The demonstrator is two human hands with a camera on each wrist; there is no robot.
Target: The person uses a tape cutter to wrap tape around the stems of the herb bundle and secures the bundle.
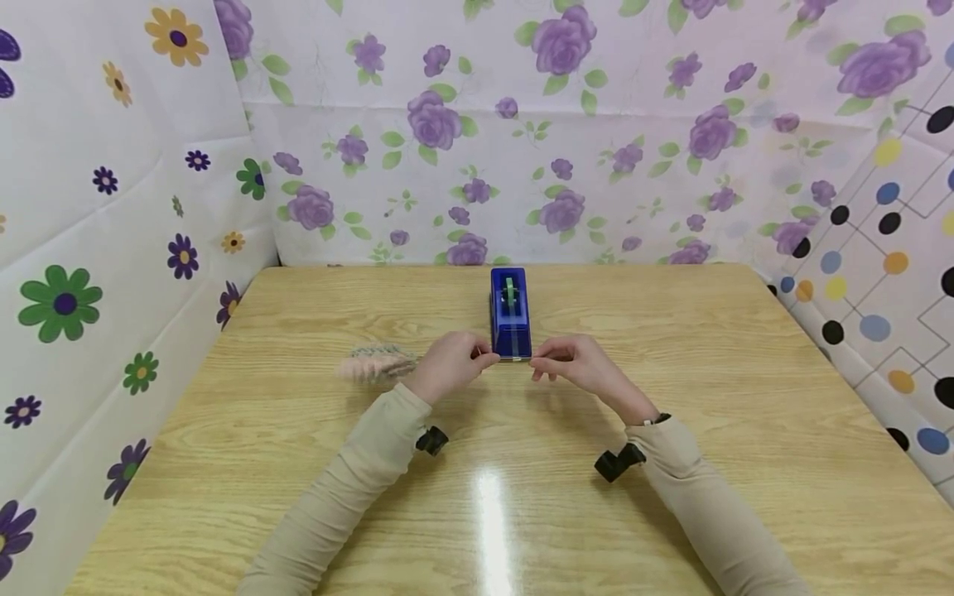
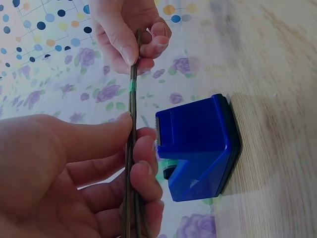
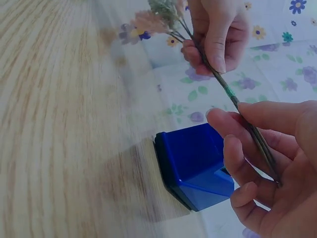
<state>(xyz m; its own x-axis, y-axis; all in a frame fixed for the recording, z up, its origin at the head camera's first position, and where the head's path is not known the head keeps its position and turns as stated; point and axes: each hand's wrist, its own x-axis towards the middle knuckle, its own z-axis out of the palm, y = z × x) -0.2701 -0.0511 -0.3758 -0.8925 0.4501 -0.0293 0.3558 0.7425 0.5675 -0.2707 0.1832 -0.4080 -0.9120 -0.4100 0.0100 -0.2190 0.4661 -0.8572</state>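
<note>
Both hands hold a thin bunch of dried flowers (image 1: pixel 376 364) across the front of a blue tape dispenser (image 1: pixel 511 331). My left hand (image 1: pixel 450 364) pinches the stems between thumb and curled fingers, nearer the fluffy pale pink and grey-green heads (image 3: pixel 166 17). Towards the stem ends, my right hand (image 1: pixel 581 364) pinches the same stems (image 2: pixel 130 104) with thumb and fingers. A band of green tape (image 2: pixel 132 85) circles the stems between the two hands. The dispenser stands just behind the bunch, its toothed cutting edge (image 2: pixel 158 130) facing the stems. Inside it sits a green tape roll (image 1: pixel 510 291).
The wooden table (image 1: pixel 492 439) has a bright light reflection in front of the hands. Floral cloth (image 1: pixel 432 182) hangs along the back edge, with patterned cloths at left and right. Black wrist cameras (image 1: pixel 619 462) are strapped at both sleeves.
</note>
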